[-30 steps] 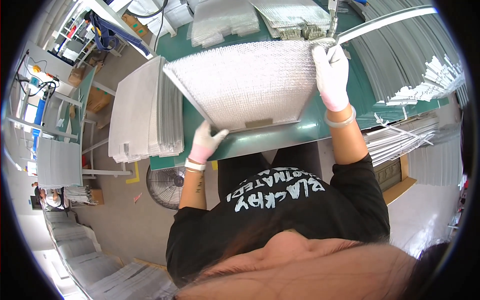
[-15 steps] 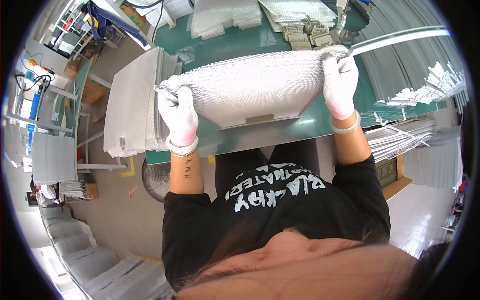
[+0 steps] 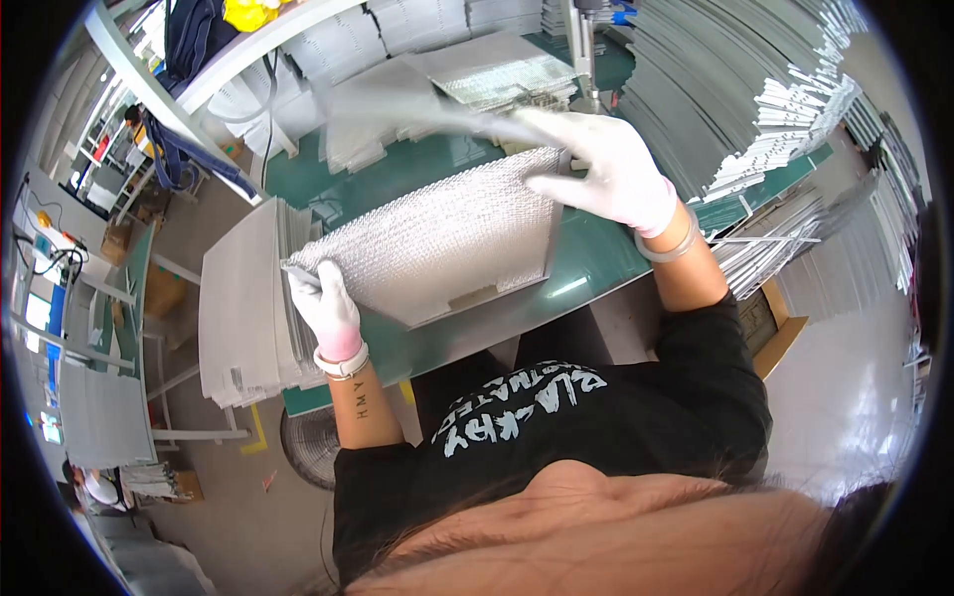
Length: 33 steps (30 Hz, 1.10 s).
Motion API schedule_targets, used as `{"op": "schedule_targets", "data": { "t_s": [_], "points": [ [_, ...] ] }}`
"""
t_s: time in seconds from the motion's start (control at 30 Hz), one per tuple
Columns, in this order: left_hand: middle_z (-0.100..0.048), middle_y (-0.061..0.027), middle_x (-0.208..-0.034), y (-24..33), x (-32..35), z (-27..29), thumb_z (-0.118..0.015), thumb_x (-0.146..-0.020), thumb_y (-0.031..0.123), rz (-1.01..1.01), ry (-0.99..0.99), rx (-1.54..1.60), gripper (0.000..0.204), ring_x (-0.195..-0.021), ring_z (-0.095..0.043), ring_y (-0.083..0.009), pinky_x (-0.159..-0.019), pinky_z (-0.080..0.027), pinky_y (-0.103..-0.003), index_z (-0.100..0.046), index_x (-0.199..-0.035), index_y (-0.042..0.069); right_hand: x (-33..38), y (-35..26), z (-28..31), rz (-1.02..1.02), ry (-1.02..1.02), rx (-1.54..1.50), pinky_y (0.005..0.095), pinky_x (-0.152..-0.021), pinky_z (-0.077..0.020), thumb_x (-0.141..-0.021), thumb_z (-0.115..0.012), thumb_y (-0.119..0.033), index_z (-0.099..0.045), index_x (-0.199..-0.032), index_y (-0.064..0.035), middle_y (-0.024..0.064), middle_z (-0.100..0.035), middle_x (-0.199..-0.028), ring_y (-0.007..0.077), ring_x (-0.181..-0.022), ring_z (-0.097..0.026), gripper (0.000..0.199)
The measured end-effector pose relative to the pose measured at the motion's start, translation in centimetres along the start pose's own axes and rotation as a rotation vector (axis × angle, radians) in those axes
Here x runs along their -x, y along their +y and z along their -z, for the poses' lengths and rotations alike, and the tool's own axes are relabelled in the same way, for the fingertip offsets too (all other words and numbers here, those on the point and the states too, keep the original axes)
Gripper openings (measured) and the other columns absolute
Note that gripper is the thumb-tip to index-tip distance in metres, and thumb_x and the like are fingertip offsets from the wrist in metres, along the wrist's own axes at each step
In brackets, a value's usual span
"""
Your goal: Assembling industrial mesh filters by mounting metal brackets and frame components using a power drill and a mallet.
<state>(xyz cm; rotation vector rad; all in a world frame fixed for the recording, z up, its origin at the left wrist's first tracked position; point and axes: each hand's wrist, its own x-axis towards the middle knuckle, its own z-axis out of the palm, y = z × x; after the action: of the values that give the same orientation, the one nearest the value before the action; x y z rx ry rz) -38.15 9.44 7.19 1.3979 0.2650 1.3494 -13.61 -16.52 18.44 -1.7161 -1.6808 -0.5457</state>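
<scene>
A silver mesh panel with a fine honeycomb-like surface stands tilted over the green table. My gloved left hand is closed on its left corner, thumb on the near face. My gloved right hand is at the panel's upper right corner, its thumb spread away from the fingers. A long pale strip, smeared by motion, runs leftward from the right fingertips above the panel. The strip appears held among those fingers; the exact grip is blurred.
Upright stacked panels stand at the table's left. More mesh sheets lie at the back. A large pile of long grey strips fills the right side. A white frame rail crosses the upper left; a floor fan stands below.
The strip has swung from the right of my right hand to its left. The right thumb has spread from the panel's corner. My left hand and the panel sit lower and farther left.
</scene>
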Motion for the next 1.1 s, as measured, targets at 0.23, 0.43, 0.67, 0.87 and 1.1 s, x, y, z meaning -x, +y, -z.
{"op": "schedule_targets", "data": {
  "t_s": [0.23, 0.43, 0.67, 0.87, 1.1],
  "points": [
    [-0.051, 0.0012, -0.089, -0.8, -0.2, 0.9, -0.058, -0.092, 0.005, -0.087, -0.041, -0.312, 0.015, -0.079, -0.044, -0.0055, -0.069, -0.038, -0.023, -0.055, -0.107, 0.0, -2.4, 0.5, 3.4, 0.311, -0.347, -0.004, 0.0422, -0.068, -0.0488, -0.088, -0.062, -0.009, -0.054, -0.14, -0.0127, 0.0146, -0.059, -0.081, 0.0335, -0.072, -0.059, 0.053],
    [-0.054, 0.0011, -0.086, 3.4, -0.6, 3.1, -0.059, -0.094, 0.007, 0.087, -0.286, -0.369, 0.006, -0.076, -0.048, -0.0065, -0.068, -0.039, -0.022, -0.057, -0.091, 0.002, -5.6, -1.7, 2.6, 0.417, -0.424, -0.233, 0.0434, -0.076, -0.0513, -0.085, -0.065, -0.012, -0.062, -0.124, -0.009, 0.0142, -0.065, -0.09, 0.0357, -0.085, -0.064, 0.04],
    [-0.059, -0.0079, -0.091, 4.6, -1.4, 0.1, -0.066, -0.091, 0.018, -0.281, -0.307, -0.16, 0.019, -0.083, -0.055, -0.0177, -0.077, -0.043, -0.032, -0.059, -0.094, 0.001, -6.3, -2.9, 0.0, 0.43, -0.431, -0.351, 0.0424, -0.075, -0.0511, -0.081, -0.069, -0.018, -0.064, -0.103, -0.0063, 0.0124, -0.066, -0.093, 0.0348, -0.089, -0.065, 0.025],
    [-0.058, -0.0105, -0.093, 4.8, -0.9, 0.8, -0.067, -0.09, 0.02, -0.369, -0.311, -0.245, 0.024, -0.086, -0.056, -0.0212, -0.081, -0.045, -0.035, -0.058, -0.101, 0.001, -7.7, -6.0, -1.4, 0.318, -0.585, -0.181, 0.043, -0.076, -0.0506, -0.082, -0.066, -0.015, -0.065, -0.107, -0.0078, 0.0147, -0.063, -0.091, 0.0353, -0.088, -0.064, 0.027],
    [-0.057, -0.0113, -0.104, 3.5, 0.6, -0.3, -0.072, -0.085, 0.009, -0.439, 0.107, -0.09, 0.044, -0.09, -0.057, -0.0212, -0.08, -0.049, -0.033, -0.049, -0.122, 0.001, -7.7, -5.0, -3.2, 0.499, -0.463, -0.433, 0.042, -0.081, -0.0509, -0.083, -0.061, -0.009, -0.06, -0.133, -0.0139, 0.0153, -0.063, -0.099, 0.0341, -0.093, -0.063, 0.05]
  ]
}}
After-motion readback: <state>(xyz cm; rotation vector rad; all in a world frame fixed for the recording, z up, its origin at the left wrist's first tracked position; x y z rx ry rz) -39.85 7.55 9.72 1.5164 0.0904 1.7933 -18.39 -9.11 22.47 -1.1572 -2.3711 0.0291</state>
